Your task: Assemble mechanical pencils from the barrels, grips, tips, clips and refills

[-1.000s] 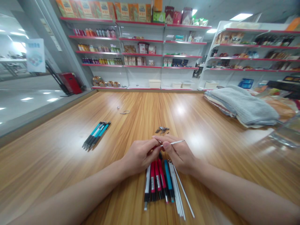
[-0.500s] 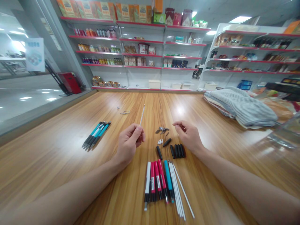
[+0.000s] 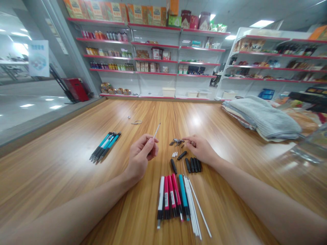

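Observation:
My left hand point(image 3: 144, 153) is closed round a white pen refill point(image 3: 157, 130), its tip pointing up and away. My right hand point(image 3: 200, 148) has its index finger stretched to the edge of a small pile of metal springs point(image 3: 176, 141); the thumb sits apart below, and whether a spring is touched is too small to tell. Just nearer lie small white pieces point(image 3: 174, 154) and several black pen grips point(image 3: 194, 165). Closer to me are pink pen barrels point(image 3: 171, 195), a white barrel point(image 3: 160, 194), a blue barrel point(image 3: 183, 194) and several loose white refills point(image 3: 195, 211).
Several blue-and-black pens point(image 3: 105, 147) lie together on the left of the wooden table point(image 3: 76, 190). A thin ring-like loop point(image 3: 136, 122) lies farther back. Folded striped cloth point(image 3: 265, 117) and a clear container point(image 3: 313, 146) are at the right. Stocked shelves point(image 3: 155, 61) stand behind.
My right hand has moved left to the springs, its index finger now extended. The refill in my left hand has tilted right and less of it sticks out above the fingers.

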The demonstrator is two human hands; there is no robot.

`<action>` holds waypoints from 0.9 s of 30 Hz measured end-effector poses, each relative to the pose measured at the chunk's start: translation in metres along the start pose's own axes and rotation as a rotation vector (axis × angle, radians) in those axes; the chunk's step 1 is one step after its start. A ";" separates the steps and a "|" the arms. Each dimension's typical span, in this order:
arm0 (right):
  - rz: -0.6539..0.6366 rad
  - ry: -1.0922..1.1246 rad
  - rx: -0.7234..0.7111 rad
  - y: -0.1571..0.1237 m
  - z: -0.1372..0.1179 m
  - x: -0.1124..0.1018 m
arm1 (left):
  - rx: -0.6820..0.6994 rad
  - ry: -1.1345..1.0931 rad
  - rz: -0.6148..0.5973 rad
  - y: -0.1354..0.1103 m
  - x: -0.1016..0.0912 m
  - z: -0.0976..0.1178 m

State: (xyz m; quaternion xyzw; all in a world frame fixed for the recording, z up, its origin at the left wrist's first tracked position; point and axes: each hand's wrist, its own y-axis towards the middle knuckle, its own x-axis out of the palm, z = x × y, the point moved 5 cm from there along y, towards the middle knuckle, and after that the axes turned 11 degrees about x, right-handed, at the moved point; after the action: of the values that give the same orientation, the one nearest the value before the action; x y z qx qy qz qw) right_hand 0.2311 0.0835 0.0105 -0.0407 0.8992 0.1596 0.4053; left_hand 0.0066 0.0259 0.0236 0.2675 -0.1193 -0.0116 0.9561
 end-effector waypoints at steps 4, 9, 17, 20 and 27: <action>0.011 -0.026 -0.020 -0.002 0.000 0.001 | 0.014 -0.001 -0.003 0.000 0.000 0.001; 0.021 -0.024 -0.008 -0.002 0.001 0.000 | 0.003 -0.088 -0.008 0.002 0.001 0.000; 0.068 0.033 0.032 -0.001 -0.001 -0.007 | -0.031 -0.211 -0.011 0.003 0.000 -0.002; 0.080 0.069 0.031 -0.002 -0.002 -0.008 | -0.023 -0.219 -0.011 0.003 0.001 -0.003; 0.034 0.044 0.015 -0.003 -0.004 -0.004 | 0.023 -0.220 -0.024 0.004 0.007 0.001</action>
State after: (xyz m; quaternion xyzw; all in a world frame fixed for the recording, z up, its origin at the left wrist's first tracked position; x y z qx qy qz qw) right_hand 0.2309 0.0790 0.0152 -0.0261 0.9097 0.1587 0.3828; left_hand 0.0132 0.0279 0.0277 0.2770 -0.2204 -0.0508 0.9339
